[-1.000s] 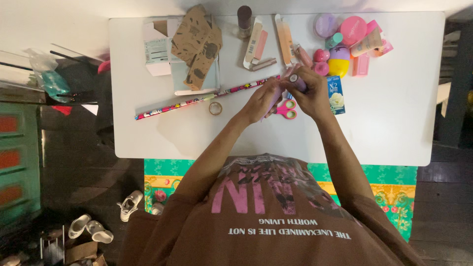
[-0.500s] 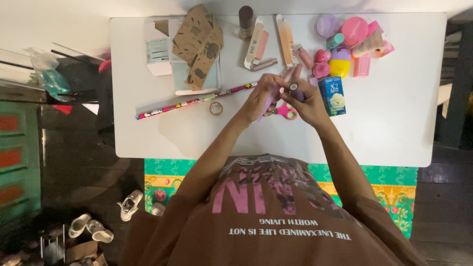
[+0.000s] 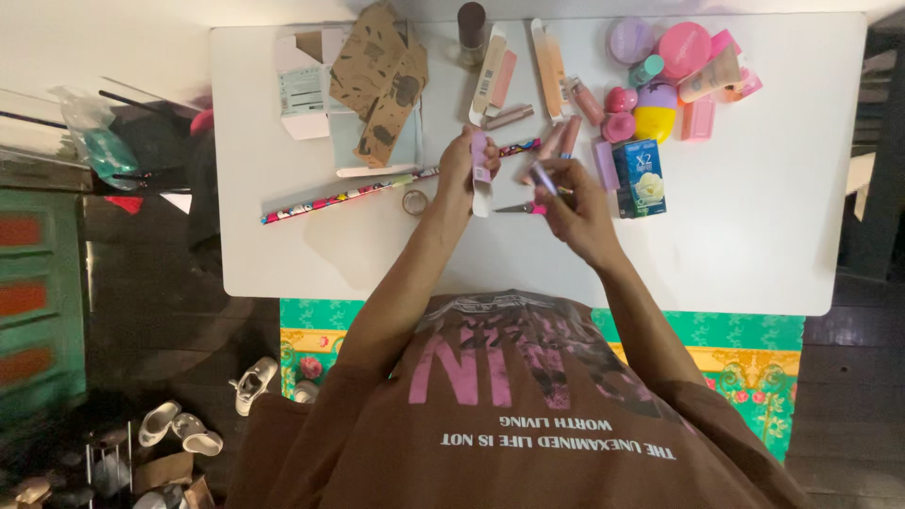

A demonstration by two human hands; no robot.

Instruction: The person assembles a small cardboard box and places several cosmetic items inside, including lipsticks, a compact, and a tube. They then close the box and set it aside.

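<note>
Your left hand (image 3: 464, 162) pinches a pink-and-white box (image 3: 480, 170) upright above the table (image 3: 754, 236); your right hand (image 3: 572, 203) grips a small purple tube (image 3: 541, 176) just beside it. Under them lie pink scissors (image 3: 524, 207), a tape roll (image 3: 414, 202) and a long patterned pencil (image 3: 358, 193). A blue box (image 3: 640, 177) stands right of your right hand, cosmetics (image 3: 660, 75) crowded beyond.

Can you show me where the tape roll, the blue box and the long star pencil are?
Tape roll (image 3: 413, 202), head view, on its ring.
Blue box (image 3: 641, 177), head view, middle of its top face.
Star pencil (image 3: 349, 195), head view, middle of its shaft, left of the left hand (image 3: 468, 162).
</note>
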